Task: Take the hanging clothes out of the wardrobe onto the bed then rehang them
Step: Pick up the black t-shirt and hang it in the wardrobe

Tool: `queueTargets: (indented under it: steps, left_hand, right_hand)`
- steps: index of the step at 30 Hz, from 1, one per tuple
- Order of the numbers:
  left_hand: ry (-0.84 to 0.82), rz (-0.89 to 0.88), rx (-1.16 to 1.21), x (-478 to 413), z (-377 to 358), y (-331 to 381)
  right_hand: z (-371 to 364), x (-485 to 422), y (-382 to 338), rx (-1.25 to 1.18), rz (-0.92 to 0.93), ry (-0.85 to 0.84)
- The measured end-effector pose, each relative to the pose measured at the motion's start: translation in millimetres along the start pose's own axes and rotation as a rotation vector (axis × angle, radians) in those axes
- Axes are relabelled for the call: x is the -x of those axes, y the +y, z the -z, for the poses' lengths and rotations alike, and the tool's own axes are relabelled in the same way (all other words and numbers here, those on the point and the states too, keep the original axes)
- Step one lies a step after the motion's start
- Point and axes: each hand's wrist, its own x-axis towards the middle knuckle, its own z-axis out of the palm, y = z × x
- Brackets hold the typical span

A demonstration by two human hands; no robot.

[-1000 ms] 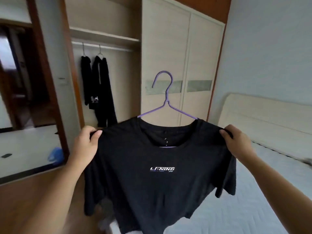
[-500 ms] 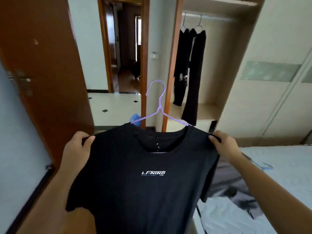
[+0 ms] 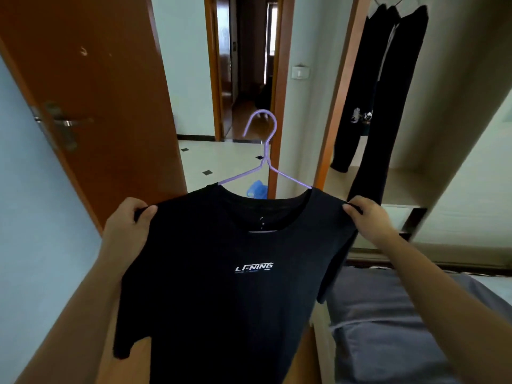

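A black T-shirt [image 3: 221, 300] with white lettering on the chest hangs on a purple wire hanger [image 3: 264, 159], held up in front of me. My left hand [image 3: 130, 225] grips its left shoulder and my right hand [image 3: 368, 217] grips its right shoulder. The hanger's hook points up, free of any rail. In the open wardrobe [image 3: 457, 134] at the upper right, two or three black garments [image 3: 388, 92] hang from the rail. The bed [image 3: 388, 322] lies at the lower right.
An open brown door [image 3: 91, 92] stands at the left. A doorway behind the shirt leads to a tiled floor [image 3: 221, 159] and a hallway. A blue object [image 3: 257, 189] lies on the floor behind the collar. A light switch [image 3: 300, 72] is on the wall.
My view has swung left, from the bed and closed wardrobe doors toward the doorway and brown door. Both hands keep hold of the shirt's shoulders.
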Motion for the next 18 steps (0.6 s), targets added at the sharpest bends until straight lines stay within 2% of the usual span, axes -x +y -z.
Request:
queueTargets:
  steps: [7, 18]
  left_hand:
    - [-0.022, -0.124, 0.024, -118.2, -90.6, 55.7]
    - [-0.244, -0.18, 0.144, -283.1, -286.6, 73.1]
  right_hand:
    - [17.6, -123.7, 40.7, -0.011, -0.078, 0.073]
    - [7.7, -257.1, 133.1, 0.094, -0.355, 0.122]
